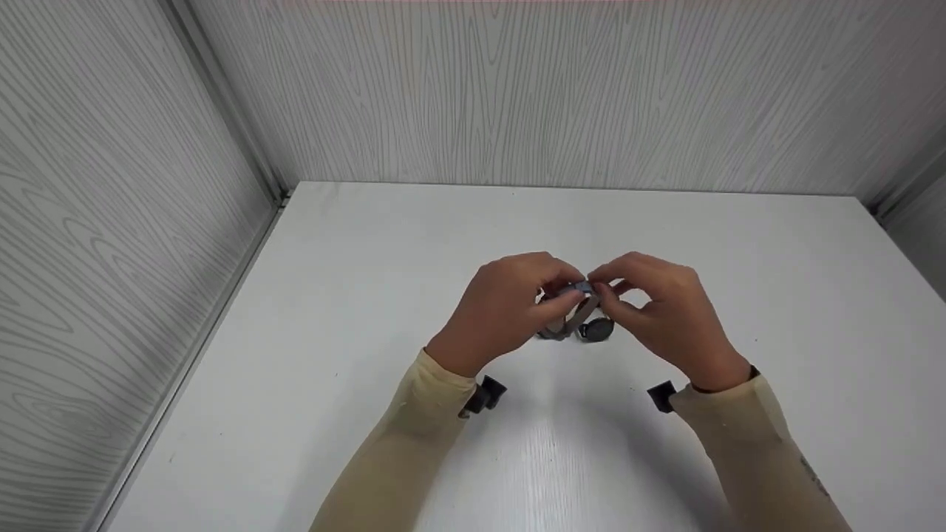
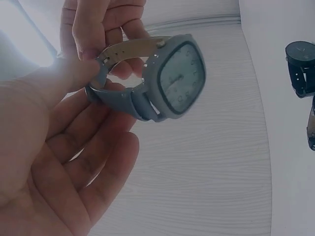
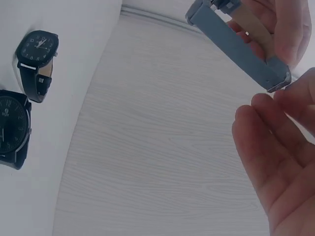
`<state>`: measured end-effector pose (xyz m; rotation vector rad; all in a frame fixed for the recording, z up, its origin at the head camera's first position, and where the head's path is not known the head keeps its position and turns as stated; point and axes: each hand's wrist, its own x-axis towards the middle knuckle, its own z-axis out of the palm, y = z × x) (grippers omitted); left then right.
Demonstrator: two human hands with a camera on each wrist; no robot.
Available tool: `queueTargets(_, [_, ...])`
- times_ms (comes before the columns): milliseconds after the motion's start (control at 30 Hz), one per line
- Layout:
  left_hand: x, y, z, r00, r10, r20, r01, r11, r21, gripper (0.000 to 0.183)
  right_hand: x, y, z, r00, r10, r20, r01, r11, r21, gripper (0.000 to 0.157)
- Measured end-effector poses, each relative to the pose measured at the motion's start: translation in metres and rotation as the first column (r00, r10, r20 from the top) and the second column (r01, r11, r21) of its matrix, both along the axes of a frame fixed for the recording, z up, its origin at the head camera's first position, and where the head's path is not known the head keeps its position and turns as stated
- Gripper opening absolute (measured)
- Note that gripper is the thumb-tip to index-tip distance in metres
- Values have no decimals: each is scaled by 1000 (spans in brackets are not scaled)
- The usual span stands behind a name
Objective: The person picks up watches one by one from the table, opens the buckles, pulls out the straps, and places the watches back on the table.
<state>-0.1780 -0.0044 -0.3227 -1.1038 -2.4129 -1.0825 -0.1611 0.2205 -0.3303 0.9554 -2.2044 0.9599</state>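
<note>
A blue-grey wristwatch (image 2: 179,78) with a rounded-square face is held up above the table. Its strap (image 3: 236,49) bends round into a loop, with a tan inner side. My left hand (image 1: 514,303) pinches the strap between thumb and fingers, the watch face hanging free of the palm in the left wrist view. From the other side, my right hand (image 1: 658,307) has thumb and forefinger on the buckle end of the strap, its other fingers loosely extended in the right wrist view. Both hands' fingertips nearly meet there, partly hiding the buckle.
Beneath the hands, two dark watches lie on the white table (image 1: 384,251): one with a squarish black face (image 3: 37,46), the other with a round black face (image 3: 12,123). Wood-patterned panels (image 1: 488,96) rise behind and at the sides.
</note>
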Motion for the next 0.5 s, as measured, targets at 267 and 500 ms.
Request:
queueTargets(267, [-1, -1, 1, 1000, -3, 8, 4, 996, -87, 17, 0, 6, 1, 999, 45, 15, -47, 985, 165, 19])
queueTargets(500, [0, -1, 2, 1000, 7, 28, -4, 993, -118, 18, -1, 8, 2, 997, 70, 24, -73, 975, 208, 19])
